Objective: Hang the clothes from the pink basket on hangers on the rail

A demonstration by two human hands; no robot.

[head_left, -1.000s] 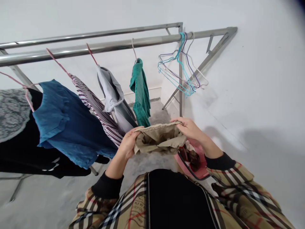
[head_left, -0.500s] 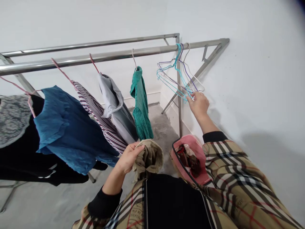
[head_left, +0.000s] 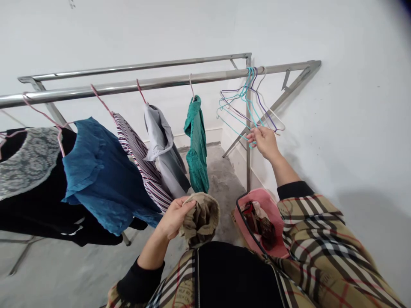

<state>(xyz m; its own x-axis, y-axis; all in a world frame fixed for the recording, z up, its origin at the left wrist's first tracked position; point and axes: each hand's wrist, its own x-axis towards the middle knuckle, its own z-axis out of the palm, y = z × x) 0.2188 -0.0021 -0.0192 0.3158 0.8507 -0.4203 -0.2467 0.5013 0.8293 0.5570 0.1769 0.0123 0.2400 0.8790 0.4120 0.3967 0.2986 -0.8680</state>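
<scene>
My left hand (head_left: pixel 176 214) is closed on the edge of a bunched khaki garment (head_left: pixel 203 220), held low in front of my body; its opening faces up. My right hand (head_left: pixel 263 142) reaches to the right end of the rail, fingers closed on the lower corner of a light-blue clothes hanger (head_left: pixel 236 124). That hanger hangs from the rail beside other blue, purple and white hangers (head_left: pixel 280 120). Nearest to the hangers on the rail is a green velvet garment (head_left: pixel 197 145) on a white hanger.
A metal clothes rack (head_left: pixel 154 83) crosses the view. On it hang a grey garment (head_left: pixel 160 137), a striped one (head_left: pixel 136 158), a blue top (head_left: pixel 96 171) and a black one with lace (head_left: pixel 35 158). A pink basket (head_left: pixel 278 218) with clothes stands below my right arm, near the wall.
The view has shifted, so the rack appears further right and lower. My right hand has drawn the light-blue hanger's lower corner slightly down. My left hand still holds the khaki garment.
</scene>
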